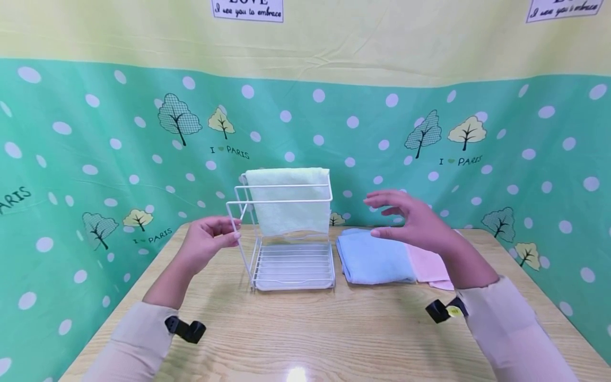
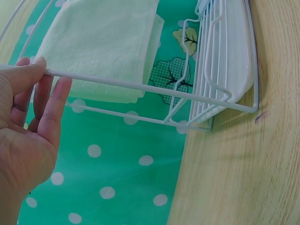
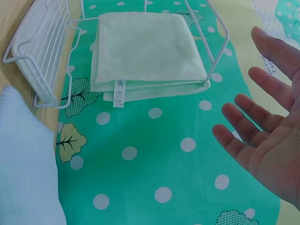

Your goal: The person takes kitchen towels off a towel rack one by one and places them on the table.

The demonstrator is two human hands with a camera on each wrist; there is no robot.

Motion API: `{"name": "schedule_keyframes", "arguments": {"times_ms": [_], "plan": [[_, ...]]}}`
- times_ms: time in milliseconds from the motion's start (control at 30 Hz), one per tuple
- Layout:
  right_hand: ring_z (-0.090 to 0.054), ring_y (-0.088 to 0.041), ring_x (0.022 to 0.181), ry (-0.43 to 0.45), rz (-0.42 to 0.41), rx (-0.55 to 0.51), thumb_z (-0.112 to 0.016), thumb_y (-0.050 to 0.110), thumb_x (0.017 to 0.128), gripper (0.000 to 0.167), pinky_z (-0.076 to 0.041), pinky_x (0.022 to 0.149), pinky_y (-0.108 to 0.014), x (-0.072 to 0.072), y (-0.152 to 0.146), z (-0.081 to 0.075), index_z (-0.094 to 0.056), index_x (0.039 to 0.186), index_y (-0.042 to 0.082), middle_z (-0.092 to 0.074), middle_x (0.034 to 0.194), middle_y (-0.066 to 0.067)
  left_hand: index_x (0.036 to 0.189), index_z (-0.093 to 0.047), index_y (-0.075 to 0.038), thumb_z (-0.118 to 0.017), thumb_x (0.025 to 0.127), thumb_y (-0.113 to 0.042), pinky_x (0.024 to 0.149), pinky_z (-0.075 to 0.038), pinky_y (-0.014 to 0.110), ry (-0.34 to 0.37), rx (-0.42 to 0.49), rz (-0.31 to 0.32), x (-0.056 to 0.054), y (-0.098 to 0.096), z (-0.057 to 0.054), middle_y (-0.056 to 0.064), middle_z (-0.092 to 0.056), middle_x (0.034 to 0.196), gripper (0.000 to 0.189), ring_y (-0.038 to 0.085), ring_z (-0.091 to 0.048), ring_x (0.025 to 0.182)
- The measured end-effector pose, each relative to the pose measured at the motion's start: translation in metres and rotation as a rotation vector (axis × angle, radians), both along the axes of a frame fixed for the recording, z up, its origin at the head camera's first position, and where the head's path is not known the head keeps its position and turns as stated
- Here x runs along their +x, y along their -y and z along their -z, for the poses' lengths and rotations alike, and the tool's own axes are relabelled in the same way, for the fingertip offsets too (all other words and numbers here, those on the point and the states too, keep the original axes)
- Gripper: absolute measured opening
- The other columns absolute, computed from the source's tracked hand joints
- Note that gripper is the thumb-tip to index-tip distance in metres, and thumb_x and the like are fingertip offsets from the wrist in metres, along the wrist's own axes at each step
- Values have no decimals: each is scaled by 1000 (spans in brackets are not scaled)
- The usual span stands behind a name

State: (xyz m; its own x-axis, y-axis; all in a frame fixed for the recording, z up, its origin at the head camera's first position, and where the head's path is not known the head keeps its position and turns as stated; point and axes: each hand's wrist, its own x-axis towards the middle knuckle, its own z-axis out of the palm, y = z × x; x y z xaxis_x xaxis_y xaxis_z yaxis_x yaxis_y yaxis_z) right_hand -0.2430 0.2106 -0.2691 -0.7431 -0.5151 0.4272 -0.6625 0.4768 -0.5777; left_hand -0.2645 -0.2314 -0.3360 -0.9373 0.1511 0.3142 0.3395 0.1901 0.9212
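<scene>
A white wire rack (image 1: 293, 280) with a slatted tray at its base stands on the table. Over its rear top bar hangs a folded pale green towel (image 1: 291, 207); a small white label (image 3: 119, 93) shows at its edge in the right wrist view. My left hand (image 1: 205, 239) pinches the rack's left front upright (image 2: 140, 86) between thumb and fingers. My right hand (image 1: 415, 220) is in the air right of the rack, fingers spread and holding nothing. Beneath it a folded light blue towel (image 1: 374, 260) lies on the table, next to a pink towel (image 1: 429, 265).
The wooden table (image 1: 286, 329) runs back to a green dotted curtain (image 1: 353, 143) printed with trees. The blue towel lies close to the rack's right side. Each wrist wears a strap with a small black camera (image 1: 194, 331).
</scene>
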Motion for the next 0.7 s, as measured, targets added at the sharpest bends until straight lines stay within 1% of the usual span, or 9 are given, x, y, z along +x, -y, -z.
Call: {"name": "schedule_keyframes", "arguments": {"times_ms": [133,233,400,467,600,700], "plan": [[-52,-23,121,2,-11,-6,-79,15,83,53,-48,101,-43,-6,5,-6,-58,132,8,-50,141,-6,112,-67,6,-76,84,-4,77,-60,33,7,-3,-5,0,0,0,15,-68,93,30,16,-64,80],[-50,-25,123,11,-22,-22,-79,13,83,54,-46,102,-46,-11,8,-11,-57,132,6,-52,139,-8,113,-66,7,-75,85,-4,77,-60,33,11,-5,-7,0,0,0,14,-67,93,32,16,-64,80],[-50,-29,123,30,-26,-42,-79,12,84,54,-44,104,-47,-18,12,-17,-57,133,5,-52,138,-9,114,-66,7,-75,85,-4,78,-60,33,18,-10,-11,1,-1,-1,13,-67,93,32,17,-64,81],[-51,-29,122,35,-20,-42,-78,13,84,54,-44,104,-47,-19,13,-20,-57,133,6,-52,137,-9,114,-66,7,-74,86,-4,78,-60,33,19,-16,-12,1,-1,-1,14,-67,95,32,18,-64,81],[-50,-28,121,20,-11,-17,-78,16,85,55,-44,104,-48,-23,18,-28,-56,135,7,-53,137,-8,115,-66,5,-74,86,-5,79,-60,33,21,-27,-17,1,0,-1,16,-67,97,31,19,-64,82],[-50,-28,122,5,-9,8,-78,18,85,56,-44,104,-47,-26,23,-35,-55,136,9,-53,137,-7,115,-66,5,-74,86,-5,78,-60,33,21,-26,-17,1,0,0,13,-67,96,31,19,-64,83]]}}
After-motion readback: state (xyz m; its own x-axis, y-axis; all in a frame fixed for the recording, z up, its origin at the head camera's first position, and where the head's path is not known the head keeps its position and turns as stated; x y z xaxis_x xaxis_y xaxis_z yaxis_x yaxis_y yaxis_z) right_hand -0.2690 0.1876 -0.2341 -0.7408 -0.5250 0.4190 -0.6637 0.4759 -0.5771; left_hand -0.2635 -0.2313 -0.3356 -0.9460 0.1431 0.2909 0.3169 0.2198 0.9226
